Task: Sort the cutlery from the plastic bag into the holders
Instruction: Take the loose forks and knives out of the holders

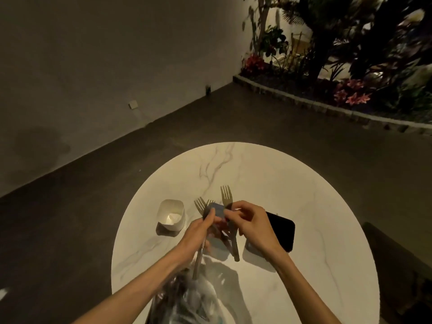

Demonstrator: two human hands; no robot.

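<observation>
- Round white marble-patterned table (268, 174): the work surface. Both grips are held above its near half.
- Crumpled clear plastic bag (187, 298): lies at the near table edge, below and behind the left grip. Dark cutlery shapes show through it; the pieces cannot be counted.
- Flat black rectangular phone-like object (284, 230): lies just right of the right grip, partly under the wrist. It is not part of the task.
- White square-mouthed holder cup (171, 217): stands upright just left of the left grip. It appears empty; the bright patch inside looks like reflected light.
- Blue-grey holder (218, 210): sits between and beneath the two grips, mostly hidden. Its shape cannot be determined.
- Left hand (201, 230): fingers curled round a bundle of metal forks (203, 206), tines pointing up and away, handles running down toward the bag.
- Right hand (252, 220): fingertips pinch narrowly on a single metal fork (226, 195), tines up, handle hanging down past the palm.
- Step in hand, judged: separating one fork from the bundle for a holder.
- Procedure advice: keep the left bundle firmly clamped so no fork slides out. Draw the single fork clear before lowering it.
- Lower the fork vertically into the holder opening; an angled entry may tip a light cup.
- Keep handles clear of the bag film to avoid dragging it.
</observation>
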